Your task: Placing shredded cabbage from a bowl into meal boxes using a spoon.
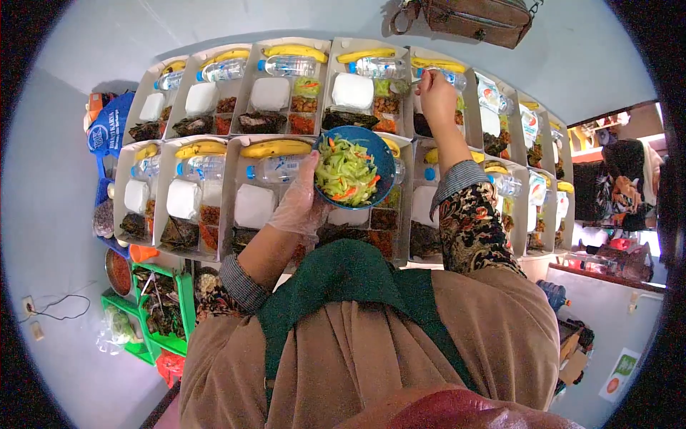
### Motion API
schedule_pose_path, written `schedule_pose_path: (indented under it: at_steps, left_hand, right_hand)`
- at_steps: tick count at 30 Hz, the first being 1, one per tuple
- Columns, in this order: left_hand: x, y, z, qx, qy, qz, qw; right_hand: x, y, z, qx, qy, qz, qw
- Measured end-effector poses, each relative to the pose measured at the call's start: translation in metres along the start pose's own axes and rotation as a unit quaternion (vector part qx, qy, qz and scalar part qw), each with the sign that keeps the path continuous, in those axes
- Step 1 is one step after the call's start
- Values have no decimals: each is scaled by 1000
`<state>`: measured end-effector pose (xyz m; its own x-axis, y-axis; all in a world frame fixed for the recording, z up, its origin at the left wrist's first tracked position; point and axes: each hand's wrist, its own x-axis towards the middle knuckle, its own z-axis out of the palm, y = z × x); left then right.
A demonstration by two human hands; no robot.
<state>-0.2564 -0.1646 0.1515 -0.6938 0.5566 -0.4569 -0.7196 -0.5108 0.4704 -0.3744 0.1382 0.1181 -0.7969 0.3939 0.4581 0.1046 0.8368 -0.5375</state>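
My left hand [300,195], in a transparent plastic glove, grips the rim of a blue bowl [387,161]. Shredded green vegetable and carrot salad [345,174] lies in the bowl, which is over the front row of boxes. Bare and pinched together, the fingers of my right hand [437,91] hold what looks like a metal spoon [401,87], mostly hidden. It reaches over the salad compartment of a back-row meal box [333,69]. That box holds a banana [367,54], a water bottle [378,68], a white wrapped packet [352,91] and a dark leaf-wrapped parcel [351,118].
Two rows of similar filled boxes [233,161] cover the table. At the left are a blue bag [110,126], a pan of red food [118,271] and a green crate [187,300]. A brown handbag [477,19] is beyond the boxes. A water jug [552,294] stands at right.
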Motion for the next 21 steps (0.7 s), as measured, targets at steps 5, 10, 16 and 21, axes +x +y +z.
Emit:
schedule_pose_path:
  at_steps: [5, 10, 16, 21]
  left_hand:
    - [-1, 0, 0, 13, -21, 9, 1000]
    - [6, -5, -6, -13, -21, 1, 1000]
    - [-1, 0, 3, -18, -19, -13, 1000]
    - [0, -2, 1, -16, -12, -1, 1000]
  right_hand:
    - [2, -1, -8, -3, 5, -8, 1000]
    - [-4, -18, -7, -162, -1, -96, 982]
    - [3, -15, -13, -112, -23, -57, 992]
    - [2, -14, -8, -87, -6, -137, 987]
